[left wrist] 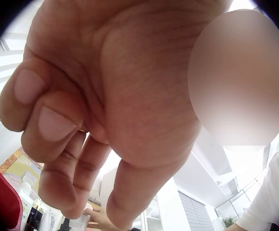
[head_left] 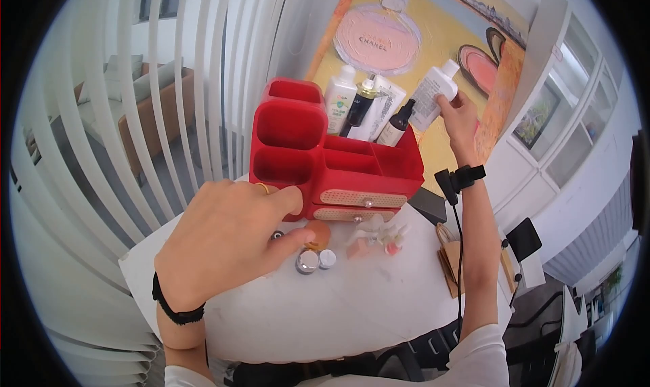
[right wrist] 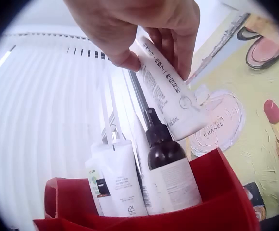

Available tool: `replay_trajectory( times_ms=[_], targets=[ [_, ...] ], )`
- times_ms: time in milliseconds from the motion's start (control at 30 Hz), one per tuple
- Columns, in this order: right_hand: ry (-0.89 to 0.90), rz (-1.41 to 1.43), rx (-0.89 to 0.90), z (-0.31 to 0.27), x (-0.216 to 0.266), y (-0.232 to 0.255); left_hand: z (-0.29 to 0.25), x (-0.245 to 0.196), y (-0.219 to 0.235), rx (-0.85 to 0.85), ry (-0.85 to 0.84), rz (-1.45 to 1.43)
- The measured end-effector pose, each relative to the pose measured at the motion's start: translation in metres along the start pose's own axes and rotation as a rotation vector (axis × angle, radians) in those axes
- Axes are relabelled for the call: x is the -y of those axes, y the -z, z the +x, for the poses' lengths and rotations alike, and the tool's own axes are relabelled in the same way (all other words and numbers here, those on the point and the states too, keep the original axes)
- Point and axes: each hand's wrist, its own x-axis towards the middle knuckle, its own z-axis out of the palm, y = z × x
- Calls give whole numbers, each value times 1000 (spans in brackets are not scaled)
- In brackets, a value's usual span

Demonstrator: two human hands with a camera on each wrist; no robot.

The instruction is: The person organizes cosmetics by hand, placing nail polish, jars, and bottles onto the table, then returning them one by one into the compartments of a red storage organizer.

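Note:
My right hand [head_left: 460, 119] pinches a white flat bottle [head_left: 434, 94] with printed text, tilted above the back right of a red cosmetics organizer [head_left: 284, 167]. In the right wrist view, thumb and fingers grip its upper end, and its lower end hangs beside a dark-capped spray bottle [right wrist: 167, 166]. The organizer's rear section holds a white bottle [head_left: 340, 96], a dark bottle with a clear cap [head_left: 361, 106] and white tubes [head_left: 384, 102]. My left hand [head_left: 233, 231], its fingers loosely bent and holding nothing, is at the organizer's front left corner.
Small silver-lidded jars [head_left: 307, 261], a round orange-brown item [head_left: 317, 235] and several small clear and pink items [head_left: 369, 245] lie on the white table [head_left: 325, 319] before the drawers. A paper bag [head_left: 448, 262] stands at right. A painting [head_left: 433, 28] is behind; white blinds [head_left: 196, 82] hang left.

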Motion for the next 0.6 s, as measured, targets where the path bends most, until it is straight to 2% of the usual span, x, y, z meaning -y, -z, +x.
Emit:
replay_trajectory(
  times_ms=[133, 200, 333, 400, 433, 500, 533, 600],
  targets=[
    [9, 2, 9, 1, 10, 17, 2, -2, 1, 11, -3, 0],
    [19, 10, 15, 1, 10, 27, 4, -6, 6, 109, 43, 32],
    [-11, -7, -14, -11, 31, 51, 7, -7, 2, 103, 38, 36],
    [-21, 234, 30, -31, 56, 62, 10, -6, -1, 89, 36, 37],
    [-28, 231, 23, -43, 66, 68, 11, -6, -5, 96, 29, 37],
    [-98, 255, 178, -72, 83, 78, 15, -6, -15, -4, -17, -78],
    [-133, 324, 198, -89, 87, 78, 18, -9, -16, 14, -24, -77],
    [-291, 459, 287, -127, 94, 74, 23, -17, -16, 113, 62, -297]
  ],
)
